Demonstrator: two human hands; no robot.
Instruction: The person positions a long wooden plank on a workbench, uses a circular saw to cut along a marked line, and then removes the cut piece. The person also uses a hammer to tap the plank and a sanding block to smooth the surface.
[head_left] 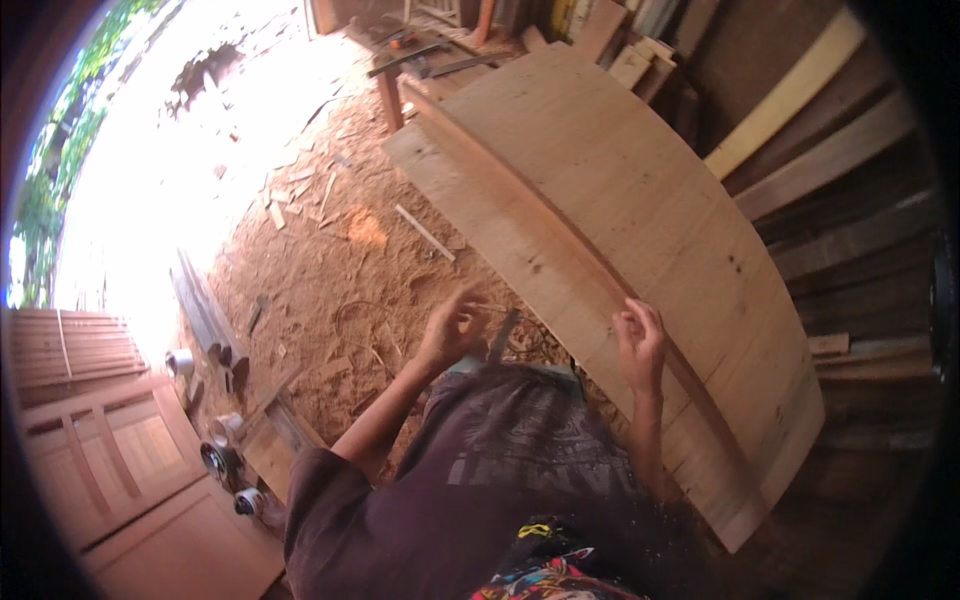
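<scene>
Nearest the viewer, the wearer's dark shirt (400, 540) fills the lower margin, the bare forearms reaching forward from it. The right hand (640, 335) rests at a long wooden strip (575, 243), its fingers bent and drawn together against the strip's edge; whether this grip pinches the wood cannot be told. The left hand (455, 325) is raised over the floor, apart from the strip, its grip loosely curled and blurred; whether anything lies between its fingers cannot be told. The strip runs lengthwise along a broad plywood panel (680, 210), which has a bowed edge on the right and lies obliquely to the right of the body. To the left, a panelled wooden door (125, 440) lies near several round objects (222, 430). Beyond the left hand, the floor (290, 270) is covered with sawdust and scattered offcuts (277, 215). Farther off, a bench (390, 95) carries tools beside the panel's far end; boards (790, 100) line the right side, and green foliage (50, 190) shows at upper left.
</scene>
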